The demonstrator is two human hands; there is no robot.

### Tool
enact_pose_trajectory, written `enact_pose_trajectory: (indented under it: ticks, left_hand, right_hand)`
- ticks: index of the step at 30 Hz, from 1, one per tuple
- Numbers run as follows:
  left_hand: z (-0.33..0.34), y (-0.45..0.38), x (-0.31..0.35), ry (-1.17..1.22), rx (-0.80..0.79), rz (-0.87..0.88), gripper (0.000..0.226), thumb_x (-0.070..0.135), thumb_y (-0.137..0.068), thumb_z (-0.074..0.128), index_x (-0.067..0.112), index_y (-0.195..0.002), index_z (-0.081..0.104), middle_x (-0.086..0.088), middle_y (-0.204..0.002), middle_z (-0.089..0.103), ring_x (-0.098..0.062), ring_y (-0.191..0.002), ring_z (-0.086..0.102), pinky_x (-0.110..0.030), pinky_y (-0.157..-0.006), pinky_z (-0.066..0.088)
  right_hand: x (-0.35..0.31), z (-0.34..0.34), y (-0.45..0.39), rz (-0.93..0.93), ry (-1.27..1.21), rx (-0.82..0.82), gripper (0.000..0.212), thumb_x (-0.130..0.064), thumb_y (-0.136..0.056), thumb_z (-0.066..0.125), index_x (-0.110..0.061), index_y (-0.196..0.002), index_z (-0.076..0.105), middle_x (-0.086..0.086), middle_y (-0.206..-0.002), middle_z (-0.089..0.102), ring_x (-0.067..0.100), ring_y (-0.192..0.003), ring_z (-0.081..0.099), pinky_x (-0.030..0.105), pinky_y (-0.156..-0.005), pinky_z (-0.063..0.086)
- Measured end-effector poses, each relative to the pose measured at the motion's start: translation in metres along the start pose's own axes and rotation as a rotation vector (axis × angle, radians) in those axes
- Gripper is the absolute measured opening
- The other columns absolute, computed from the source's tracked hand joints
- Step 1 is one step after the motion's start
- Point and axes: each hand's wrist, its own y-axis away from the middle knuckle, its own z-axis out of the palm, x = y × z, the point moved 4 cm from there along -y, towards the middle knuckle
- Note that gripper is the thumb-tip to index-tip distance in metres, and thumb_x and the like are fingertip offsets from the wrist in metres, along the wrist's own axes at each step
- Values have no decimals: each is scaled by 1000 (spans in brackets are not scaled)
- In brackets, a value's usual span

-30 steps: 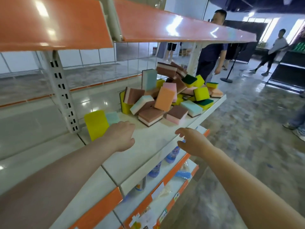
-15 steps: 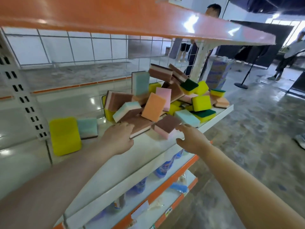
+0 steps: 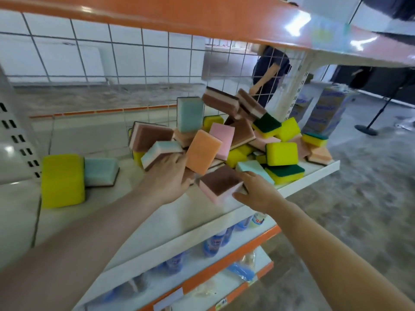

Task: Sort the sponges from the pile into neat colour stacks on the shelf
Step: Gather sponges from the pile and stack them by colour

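- The right hand (image 3: pixel 258 193) had its fingers curled round the near end of a pink-and-brown sponge (image 3: pixel 221 184), thumb at the lower edge, with the sponge tilted at the front of the pile.
- The left hand (image 3: pixel 167 176) reached into the foot of the pile; its fingertips lay against the underside of a mint-and-brown sponge (image 3: pixel 160 153). Whether they had closed on it could not be told, as the fingers were partly hidden.
- Just beyond both hands an orange sponge (image 3: pixel 203 152) leaned upright against the heap.
- The pile (image 3: pixel 244 135) filled the right part of the white shelf (image 3: pixel 143 223): brown, pink, mint, orange and yellow-green sponges jumbled together, some leaning on the wire-grid back.
- Well apart to the left stood a yellow sponge (image 3: pixel 62 180) with a mint sponge (image 3: pixel 101 171) just beside it, one of each colour.
- Judged from that, the sorting had barely begun: two colour spots were seeded, and nearly the whole pile remained.
- Compared with half a second earlier, the right hand, then just touching the pink-and-brown sponge, had taken hold of it and tipped it up; the left hand had pushed further in, under the mint-and-brown piece.
- A second earlier both hands were short of the pile.
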Motion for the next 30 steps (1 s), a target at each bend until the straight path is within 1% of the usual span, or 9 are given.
enact_pose_trajectory:
  ticks: [3,6,9,14,18,23,26,30]
  left_hand:
    - [1,-10,6,-10,35,6,54,37,-88,53,12,-134,38,-7,-136,43,-25,-124,43,-37,-100,37]
    - [1,-20,12,-26,45,11,68,39,-89,54,11,-144,25,-7,-146,32,-25,-131,37,-37,-102,35]
    - [1,-30,17,-58,47,16,74,39,-90,52,12,-148,16,-6,-150,26,-25,-133,34,-36,-102,36]
    - [3,-43,19,-52,34,8,78,38,-89,54,9,-148,12,-8,-151,23,-26,-133,34,-38,-103,35]
    - [5,-54,21,-42,40,21,81,37,-89,55,8,-148,8,-10,-153,18,-29,-135,29,-40,-106,32]
    - [7,-71,22,14,58,-26,86,42,-88,55,11,-149,3,-9,-157,5,-32,-141,18,-44,-111,26]
    - [10,-77,25,21,74,-29,87,47,-86,56,11,-149,7,-10,-155,9,-33,-140,20,-44,-110,27]
    - [14,-82,28,8,106,-49,86,51,-84,57,12,-147,15,-10,-150,20,-33,-134,31,-44,-100,40]
  right_hand:
    - [5,3,-9,-57,-22,-11,65,-37,-87,60,-19,-143,33,7,-136,46,24,-121,45,30,-94,38]
    - [9,6,-17,-102,-19,-21,67,-39,-86,60,-19,-144,32,7,-139,43,24,-124,43,31,-97,37]
    - [13,7,-24,-120,-40,-27,70,-41,-85,62,-19,-144,32,5,-143,41,22,-127,41,30,-99,35]
    - [19,10,-32,-177,-47,-78,73,-44,-85,61,-19,-146,30,1,-152,29,18,-137,29,26,-108,25]
    - [23,14,-35,-211,-49,-110,74,-45,-84,62,-18,-145,31,-1,-152,28,17,-138,28,27,-109,24]
    - [25,15,-36,-225,-52,-79,70,-45,-83,63,-17,-142,38,2,-146,36,21,-131,37,30,-105,32]
    - [25,13,-36,-236,-55,-55,65,-43,-83,64,-16,-138,44,5,-138,43,22,-126,41,29,-102,34]
    - [25,11,-34,-233,-62,-51,60,-42,-83,64,-17,-135,47,5,-131,46,22,-118,46,28,-94,38]
